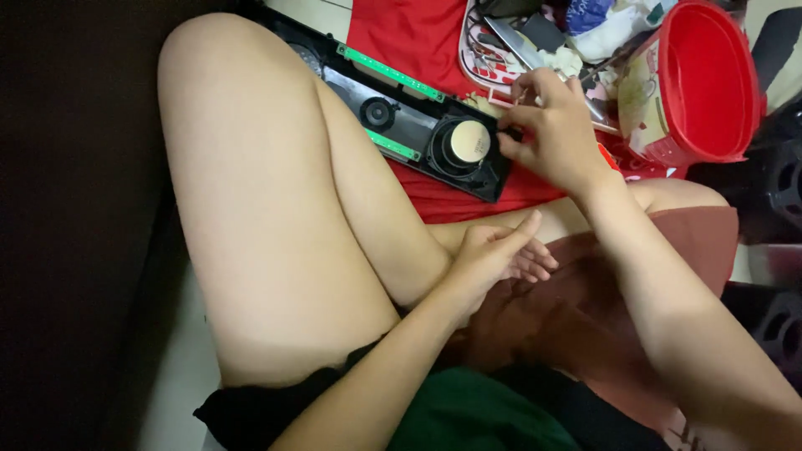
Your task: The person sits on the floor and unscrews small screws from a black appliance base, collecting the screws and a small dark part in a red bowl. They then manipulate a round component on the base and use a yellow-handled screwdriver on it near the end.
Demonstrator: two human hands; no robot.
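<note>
A long black speaker panel (409,117) lies on a red cloth (409,33) beyond my raised knee. It carries green circuit strips (388,73) and a round speaker driver with a pale centre (468,142). My right hand (551,125) reaches to the panel's near end, right beside the driver, and its thumb and fingers pinch the black edge there. In my lap, my left hand (501,250) rests palm up against my leg; its fingers are loosely curled and hold nothing.
A red bucket (706,83) lies tipped on its side at the upper right. Behind my right hand sits a pile of cables and small clutter (543,38). Black crates (785,179) stand along the right edge. My bare left leg (267,209) fills the middle-left.
</note>
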